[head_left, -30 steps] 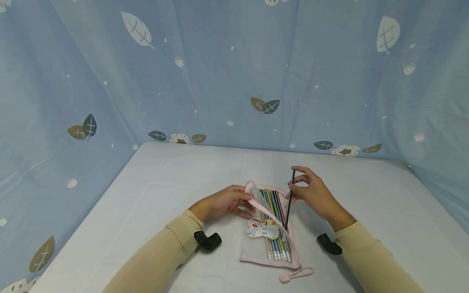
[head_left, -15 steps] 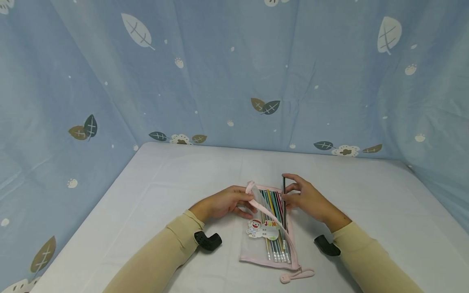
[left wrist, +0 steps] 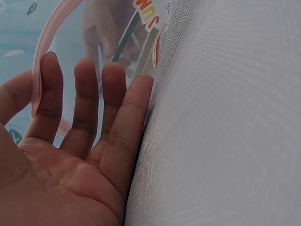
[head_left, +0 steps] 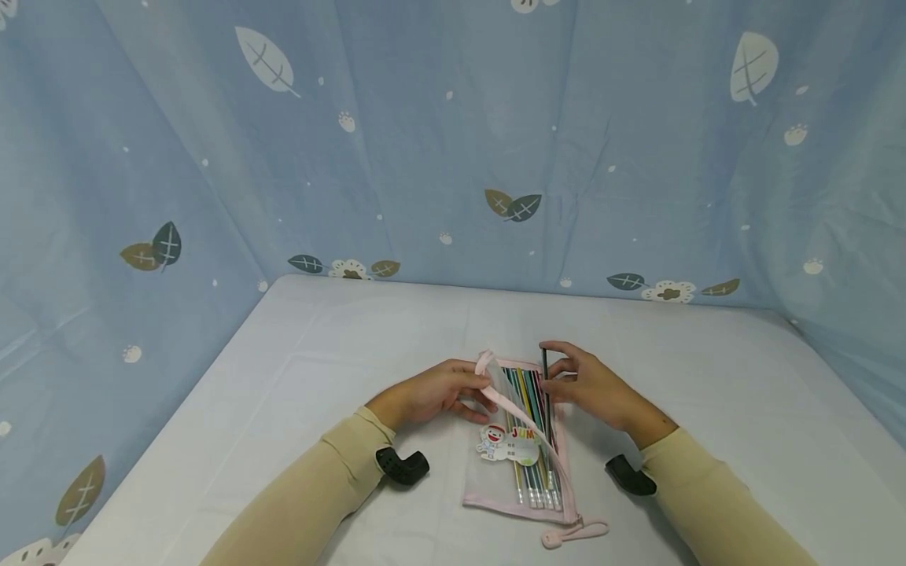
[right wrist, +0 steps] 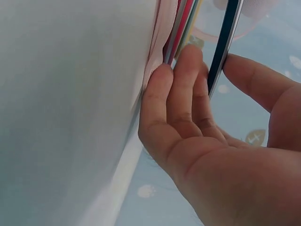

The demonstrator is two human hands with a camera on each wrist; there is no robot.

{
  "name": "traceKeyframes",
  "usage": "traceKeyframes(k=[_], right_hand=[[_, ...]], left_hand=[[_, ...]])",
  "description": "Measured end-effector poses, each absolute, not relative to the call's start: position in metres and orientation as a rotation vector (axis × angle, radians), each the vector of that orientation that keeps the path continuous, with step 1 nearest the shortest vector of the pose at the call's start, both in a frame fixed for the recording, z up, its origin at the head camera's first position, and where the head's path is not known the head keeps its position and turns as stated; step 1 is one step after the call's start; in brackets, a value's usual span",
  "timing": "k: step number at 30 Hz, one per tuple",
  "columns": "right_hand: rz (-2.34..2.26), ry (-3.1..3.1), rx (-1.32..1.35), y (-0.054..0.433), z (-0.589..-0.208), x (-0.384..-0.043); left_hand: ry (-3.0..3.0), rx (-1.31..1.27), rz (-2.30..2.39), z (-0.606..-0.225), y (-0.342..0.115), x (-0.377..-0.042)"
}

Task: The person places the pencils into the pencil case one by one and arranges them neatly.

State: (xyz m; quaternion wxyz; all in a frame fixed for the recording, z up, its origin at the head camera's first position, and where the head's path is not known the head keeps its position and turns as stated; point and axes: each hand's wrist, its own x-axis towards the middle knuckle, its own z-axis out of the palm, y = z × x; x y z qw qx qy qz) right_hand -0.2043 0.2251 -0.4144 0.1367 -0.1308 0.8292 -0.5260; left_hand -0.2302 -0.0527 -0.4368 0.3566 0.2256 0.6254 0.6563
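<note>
A clear mesh pencil case [head_left: 484, 483] with pink trim lies on the white table, several striped pencils [head_left: 532, 483] with silver ferrules inside. My left hand [head_left: 442, 391] pinches the pink zipper edge [left wrist: 47, 35] of its opening between thumb and index finger, lifting the upper layer. The right hand [head_left: 602, 389] holds a dark pencil [right wrist: 225, 42] with a silver stripe between thumb and fingers, its index fingertip at the top end. That pencil stands steeply, eraser end down inside the opening. The right hand's lower fingers are right at the case's far right edge.
A pink zipper pull [head_left: 573, 534] hangs off the case's near right corner onto the white table [head_left: 354, 338]. A cartoon label [head_left: 508, 446] marks the case's front. Blue leaf-patterned curtain [head_left: 425, 141] rises behind and at the sides.
The right hand has moved left and slightly down with the dark pencil, whose lower end has gone further into the case. The left hand has kept its place on the zipper edge.
</note>
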Motion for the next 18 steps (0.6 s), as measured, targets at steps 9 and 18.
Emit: traceKeyframes(k=[9, 18], right_hand=[[-1.442, 2.493, -0.316, 0.2225, -0.4151, -0.2061], [-1.381, 2.538, -0.308, 0.2199, -0.4178, -0.2065]], left_hand=[[1.626, 0.569, 1.690, -0.4367, -0.0506, -0.2306], [1.636, 0.565, 1.684, -0.4374, -0.0519, -0.2311]])
